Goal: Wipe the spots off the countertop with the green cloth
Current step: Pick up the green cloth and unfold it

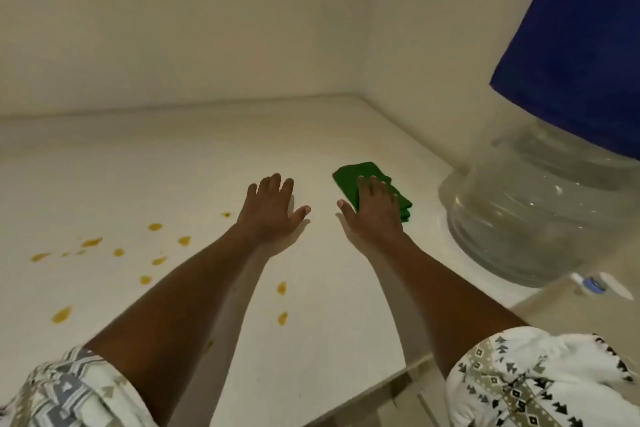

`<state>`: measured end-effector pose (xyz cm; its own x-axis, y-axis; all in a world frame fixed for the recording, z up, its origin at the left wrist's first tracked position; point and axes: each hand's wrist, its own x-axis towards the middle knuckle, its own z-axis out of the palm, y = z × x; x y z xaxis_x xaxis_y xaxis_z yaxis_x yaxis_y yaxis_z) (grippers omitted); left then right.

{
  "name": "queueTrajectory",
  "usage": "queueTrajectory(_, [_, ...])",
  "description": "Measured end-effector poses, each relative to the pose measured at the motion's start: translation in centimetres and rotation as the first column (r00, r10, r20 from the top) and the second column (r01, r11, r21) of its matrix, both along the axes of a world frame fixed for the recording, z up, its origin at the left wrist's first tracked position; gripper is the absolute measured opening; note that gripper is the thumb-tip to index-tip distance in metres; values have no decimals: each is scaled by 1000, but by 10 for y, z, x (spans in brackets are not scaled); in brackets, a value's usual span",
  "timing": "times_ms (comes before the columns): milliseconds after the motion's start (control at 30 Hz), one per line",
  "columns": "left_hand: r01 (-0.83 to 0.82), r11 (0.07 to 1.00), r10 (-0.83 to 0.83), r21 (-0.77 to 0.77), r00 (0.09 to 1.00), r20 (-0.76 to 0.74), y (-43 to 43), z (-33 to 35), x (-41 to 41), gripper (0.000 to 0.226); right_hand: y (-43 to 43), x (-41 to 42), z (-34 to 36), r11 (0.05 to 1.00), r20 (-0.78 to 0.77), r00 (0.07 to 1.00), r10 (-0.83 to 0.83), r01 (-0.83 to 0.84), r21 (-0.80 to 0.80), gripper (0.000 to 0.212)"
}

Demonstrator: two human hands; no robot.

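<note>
Right hand (pixel 375 210) lies palm down, fingers spread flat, on the green cloth (pixel 374 189); it presses on it but no closed grip is seen. Cloth is folded, sits on the table (pixel 329 288) twd the far right, near the clear water bottle (pixel 540 208) (blue cover (pixel 581 45) on its upper part), not touching it. Left hand (pixel 272 213) is open, fingers extended, palm down at the table surface just left of the right hand, holding nothing; contact w/ table cannot be confirmed. Yellow-orange spots (pixel 152 253) are scattered over the left and centre of the table, approx a dozen, incl. two near the left forearm. All spots are apart from the cloth. Both forearms are bare; patterned short sleeves (pixel 519 381) show at bottom edge.
</note>
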<state>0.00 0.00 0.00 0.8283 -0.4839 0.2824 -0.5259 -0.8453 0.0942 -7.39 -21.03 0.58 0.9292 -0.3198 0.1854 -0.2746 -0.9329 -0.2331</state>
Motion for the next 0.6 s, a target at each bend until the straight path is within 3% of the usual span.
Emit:
queueTrajectory(167, [60,998,-59,18,996,-61,-46,-4,10,64,-31,-1,-5,989,-7,989,-148,148,13,71])
queueTrajectory(467, [-48,991,13,-124,964,-266,-119,6,26,55,-33,-20,-15,1000,-40,999,24,-24,1,64])
queueTrajectory(600, [-121,991,100,-64,961,-258,-132,9,33,49,-30,-31,-16,995,-54,994,94,-92,31,67])
